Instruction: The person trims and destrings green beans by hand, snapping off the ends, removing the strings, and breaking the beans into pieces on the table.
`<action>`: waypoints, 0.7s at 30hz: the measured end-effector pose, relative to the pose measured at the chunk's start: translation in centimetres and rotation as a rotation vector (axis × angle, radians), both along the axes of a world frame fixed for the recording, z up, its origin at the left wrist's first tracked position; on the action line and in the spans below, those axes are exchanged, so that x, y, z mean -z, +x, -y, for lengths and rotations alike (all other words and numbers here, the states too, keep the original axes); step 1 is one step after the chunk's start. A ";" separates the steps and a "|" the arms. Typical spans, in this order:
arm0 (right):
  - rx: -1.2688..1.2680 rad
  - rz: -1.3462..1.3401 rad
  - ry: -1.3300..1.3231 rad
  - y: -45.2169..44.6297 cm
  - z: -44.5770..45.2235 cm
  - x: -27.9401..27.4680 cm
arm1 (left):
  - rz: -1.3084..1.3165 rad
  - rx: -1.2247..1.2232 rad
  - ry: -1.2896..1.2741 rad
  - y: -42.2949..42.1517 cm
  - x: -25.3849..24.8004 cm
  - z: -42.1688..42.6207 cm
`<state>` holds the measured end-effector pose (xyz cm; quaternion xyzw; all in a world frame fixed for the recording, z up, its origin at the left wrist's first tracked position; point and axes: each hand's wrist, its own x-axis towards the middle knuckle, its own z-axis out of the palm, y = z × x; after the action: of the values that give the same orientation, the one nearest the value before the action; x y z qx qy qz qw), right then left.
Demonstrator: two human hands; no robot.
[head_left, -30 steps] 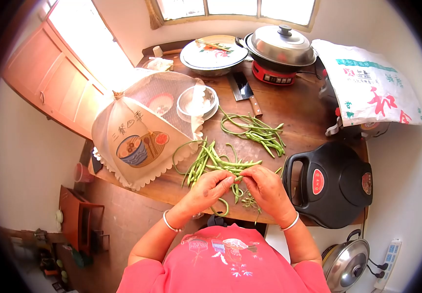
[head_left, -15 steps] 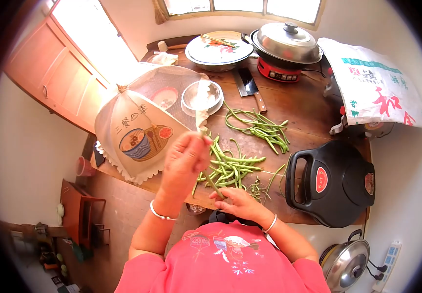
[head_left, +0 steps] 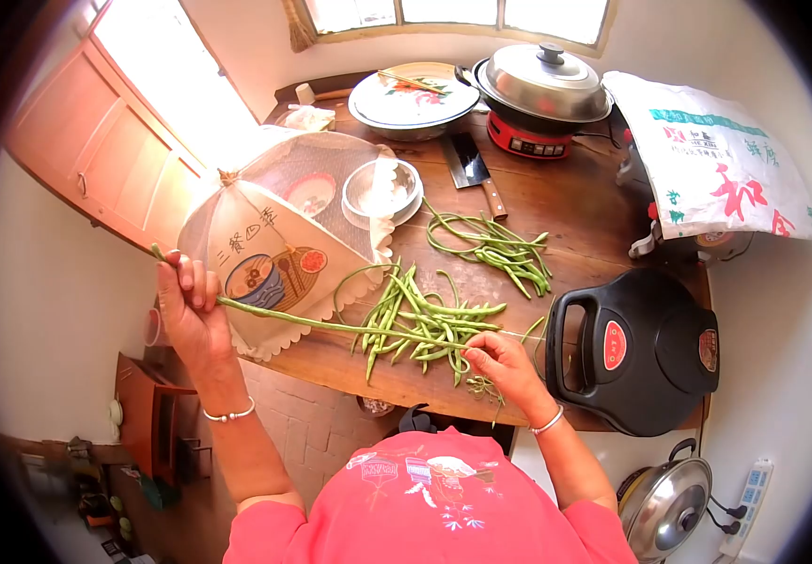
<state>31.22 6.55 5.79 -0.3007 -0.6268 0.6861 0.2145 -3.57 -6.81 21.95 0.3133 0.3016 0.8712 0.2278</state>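
Observation:
A long green bean (head_left: 317, 323) stretches across the front of the wooden table between my two hands. My left hand (head_left: 192, 305) is closed around it near one end, out at the left in front of the food cover. At the other end my right hand (head_left: 509, 371) pinches the bean with thumb and fingers. Behind the bean lies a pile of short green bean pieces (head_left: 415, 310). Farther back rests a looped bundle of long beans (head_left: 505, 256). Thin trimmings (head_left: 483, 385) lie beside my right hand, partly hidden by it.
A mesh food cover (head_left: 331, 249) stands at left over bowls. The cleaver (head_left: 467, 162) lies behind the beans. A black electric griddle (head_left: 646, 352) sits at right. At the back are a covered basin (head_left: 413, 99) and a lidded pan (head_left: 547, 80) on a red cooker.
My hands have moved apart: the left far to the left, the right slightly right and away from my body. The long bean now shows at full stretch between them.

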 end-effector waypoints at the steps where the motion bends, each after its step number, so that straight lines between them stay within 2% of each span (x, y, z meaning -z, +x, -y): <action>1: -0.003 0.001 0.001 0.1 -0.1 0.0 | 0.001 -0.003 0.001 -0.1 0.3 0.0; 4: 0.013 0.103 0.142 0.4 -0.5 -0.3 | -0.071 -0.095 -0.077 0.5 1.1 -0.3; 6: -0.059 0.200 0.324 0.3 -0.5 -0.5 | -0.316 -0.146 -0.321 2.1 1.8 -0.6; 7: -0.060 0.201 0.324 0.2 -0.3 -0.4 | -0.525 -0.123 -0.454 3.5 2.0 -1.2; 8: -0.084 0.091 0.164 -0.1 0.2 -0.2 | -0.733 -0.100 -0.587 5.1 2.1 -1.8; 9: -0.108 -0.018 0.004 -0.4 0.7 -0.1 | -0.898 0.028 -0.664 6.3 2.4 -2.2; 10: -0.111 -0.018 0.004 -0.8 1.2 -0.3 | -1.062 0.162 -0.739 7.5 2.9 -2.7; 12: -0.225 -0.043 0.050 -1.2 2.3 -1.5 | -1.205 0.349 -0.754 10.2 5.2 -3.2; 13: -0.224 -0.042 0.050 -1.1 2.5 -2.1 | -1.187 0.444 -0.727 11.4 6.4 -3.2; 15: -0.280 0.051 0.283 -0.9 2.9 -3.1 | -1.166 0.588 -0.759 13.3 7.9 -2.8; 17: -0.260 0.063 0.321 -0.6 3.1 -3.4 | -1.236 0.617 -0.762 14.0 9.2 -2.4; 19: -0.162 0.103 0.606 -0.2 3.4 -2.7 | -1.285 0.599 -0.821 14.4 9.7 -2.1; 20: -0.161 0.104 0.605 -0.2 3.5 -2.4 | -1.336 0.575 -0.881 14.6 9.9 -2.0; 21: -0.054 0.102 0.776 -0.3 3.7 -2.2 | -1.336 0.575 -0.880 15.0 10.1 -1.8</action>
<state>30.88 2.89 8.00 -0.2144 -0.8571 0.3877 0.2629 11.47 -4.96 11.84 0.7092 0.5929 0.2147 0.3154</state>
